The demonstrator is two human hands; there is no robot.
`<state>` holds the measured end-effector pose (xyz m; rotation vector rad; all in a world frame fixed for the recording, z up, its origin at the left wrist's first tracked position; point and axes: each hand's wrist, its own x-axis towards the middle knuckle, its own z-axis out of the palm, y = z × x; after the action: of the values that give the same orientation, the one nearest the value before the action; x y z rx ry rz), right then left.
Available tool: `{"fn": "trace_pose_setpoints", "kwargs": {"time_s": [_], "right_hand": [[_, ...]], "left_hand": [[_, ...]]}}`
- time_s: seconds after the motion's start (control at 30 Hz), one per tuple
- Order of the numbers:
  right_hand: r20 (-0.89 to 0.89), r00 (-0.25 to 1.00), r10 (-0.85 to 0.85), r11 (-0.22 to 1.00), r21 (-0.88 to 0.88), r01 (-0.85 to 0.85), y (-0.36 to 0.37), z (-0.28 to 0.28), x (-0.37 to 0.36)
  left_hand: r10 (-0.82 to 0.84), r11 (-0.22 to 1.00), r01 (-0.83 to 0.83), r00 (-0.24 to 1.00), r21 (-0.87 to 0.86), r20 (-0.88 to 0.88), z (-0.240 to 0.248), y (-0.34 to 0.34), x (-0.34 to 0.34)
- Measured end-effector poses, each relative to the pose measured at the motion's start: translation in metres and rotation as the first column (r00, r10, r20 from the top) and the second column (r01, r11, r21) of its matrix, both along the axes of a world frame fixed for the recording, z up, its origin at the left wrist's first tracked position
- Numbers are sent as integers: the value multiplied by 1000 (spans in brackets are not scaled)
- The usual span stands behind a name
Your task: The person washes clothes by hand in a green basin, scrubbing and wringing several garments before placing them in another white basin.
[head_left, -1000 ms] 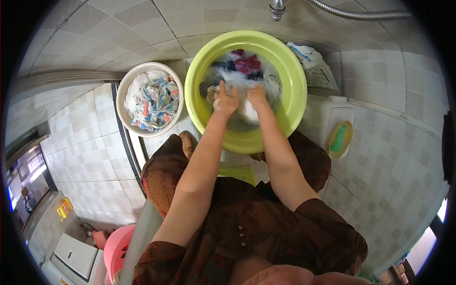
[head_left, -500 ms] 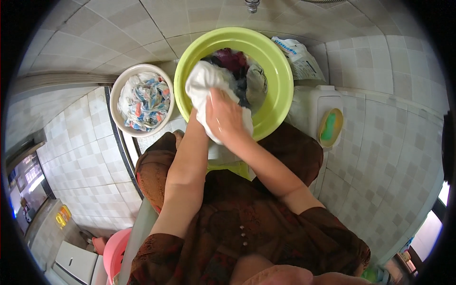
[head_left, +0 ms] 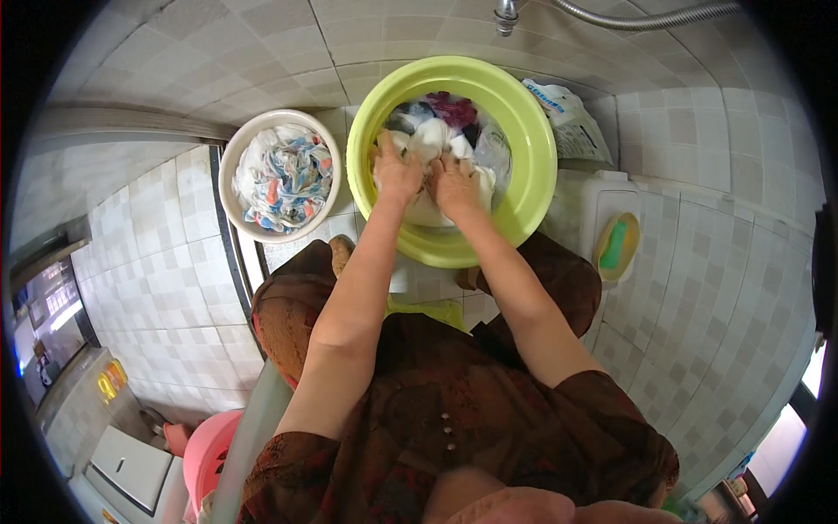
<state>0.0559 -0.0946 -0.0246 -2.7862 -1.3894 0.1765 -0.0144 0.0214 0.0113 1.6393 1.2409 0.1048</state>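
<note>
A large yellow-green basin holds wet laundry and cloudy water. White cloth lies bunched in its near half, partly under both my hands. My left hand presses on the cloth at the left, its fingers stretched and apart. Beside it my right hand rests on the same cloth, fingers spread and pointing down into the basin; its fingertips are partly lost in the folds. Beyond them lie a dark maroon garment and a greyish, see-through-looking piece along the right.
To the left stands a smaller pale basin of patterned white, blue and orange cloth. A white printed bag leans at the back right, near a soap dish with a green bar. A tap and metal hose are above.
The white cloth, held up over the basin's near left side before, is now down among the laundry. My hands have moved apart, and the view has shifted slightly.
</note>
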Motion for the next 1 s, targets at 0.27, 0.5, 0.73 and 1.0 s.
{"fn": "trace_pose_setpoints", "kwargs": {"time_s": [0.27, 0.5, 0.73, 1.0], "right_hand": [[-522, 835, -173, 841, 363, 402, 19, 36, 47], [-784, 580, 220, 638, 566, 523, 20, 202, 35], [-806, 217, 551, 478, 518, 710, -5, 283, 3], [-714, 239, 659, 178, 456, 872, -15, 274, 48]], "left_hand": [[53, 997, -61, 986, 46, 160, 24, 7, -13], [464, 485, -107, 873, -868, 152, 91, -13, -14], [524, 461, 391, 604, -797, 600, 156, -3, -5], [640, 537, 200, 536, -819, 551, 174, -10, 18]]}}
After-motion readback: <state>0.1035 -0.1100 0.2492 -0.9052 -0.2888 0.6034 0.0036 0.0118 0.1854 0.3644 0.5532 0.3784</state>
